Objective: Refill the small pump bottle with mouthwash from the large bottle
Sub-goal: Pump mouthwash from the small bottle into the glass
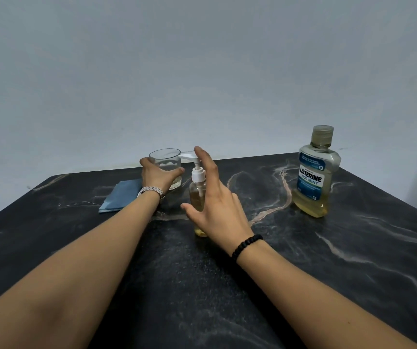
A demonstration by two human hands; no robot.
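The right hand [215, 197] hangs spread just in front of the small pump bottle [198, 195], fingers straight and holding nothing; its forefinger reaches up beside the white pump head [190, 157], and whether it touches the head cannot be told. The bottle stands upright near the middle of the dark marbled surface [303, 273], its long axis vertical, its spout pointing left toward the glass [166, 167]. It holds yellow liquid to well up its body, though the palm covers its right side and much of its base.

The left hand [158, 176] is curled round the glass, gripping it from the near side; a little liquid seems to lie in the bottom, hard to make out through the fingers. A folded blue cloth [120, 196] lies to the left of that wrist.

The large bottle [315, 177] stands upright and capped well apart to the right, partly full. The right hand is plainly the nearer one to it, so my guess is that hand would fetch it.
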